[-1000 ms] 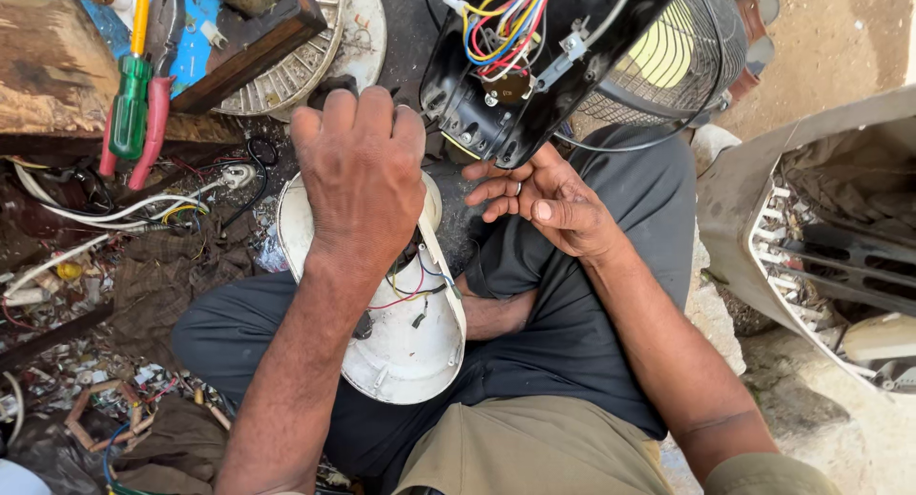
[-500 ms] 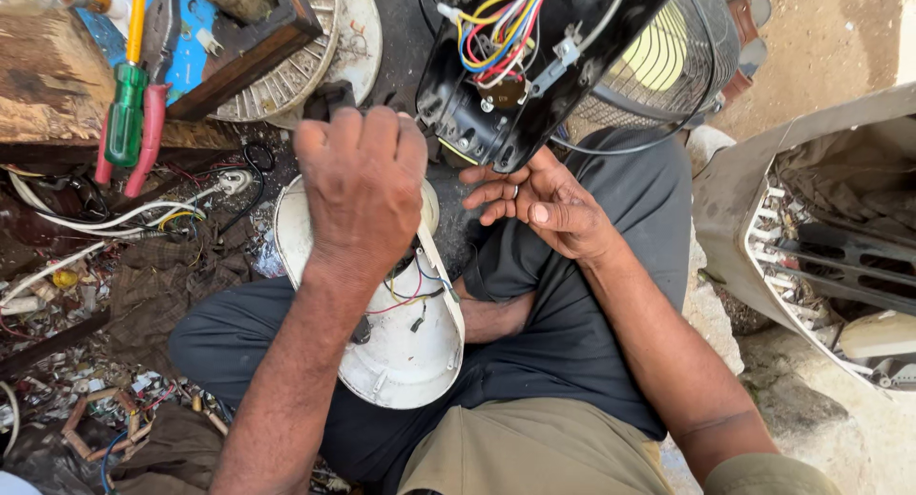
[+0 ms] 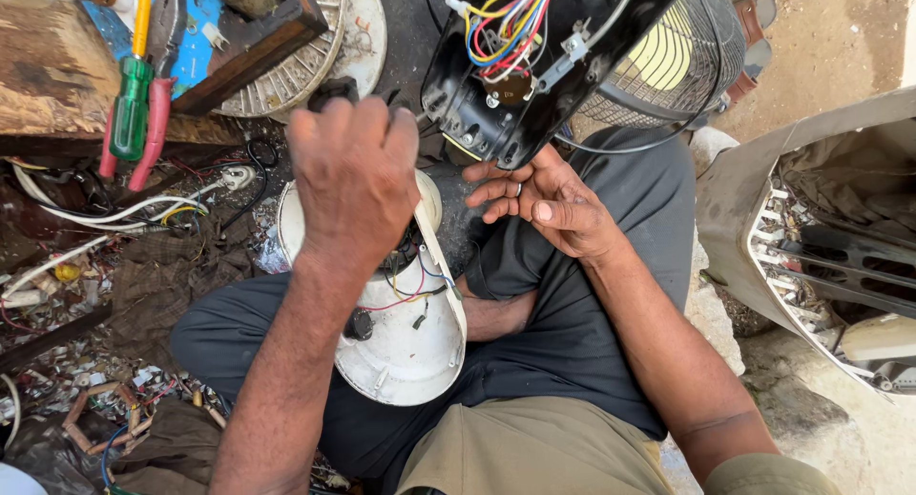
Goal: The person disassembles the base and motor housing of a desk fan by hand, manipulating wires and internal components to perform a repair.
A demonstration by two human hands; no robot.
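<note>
Head view, seated person at work. The left hand (image 3: 355, 175) is closed in a fist around a dark tool handle (image 3: 331, 91) whose tip is hidden, directly above the white rounded plastic fan housing (image 3: 405, 347) resting on the lap. The right hand (image 3: 544, 201) lies open, fingers loosely spread, holding nothing, its fingertips touching the underside of the black plastic fan motor casing (image 3: 534, 84). Multicoloured wires (image 3: 510, 18) sit in this casing, above the right hand; a black wire fan guard (image 3: 687, 61) is beyond it. Far left of the left hand lie a green-handled screwdriver (image 3: 129, 108) and red-handled pliers (image 3: 157, 123). No packages or labels are legible.
</note>
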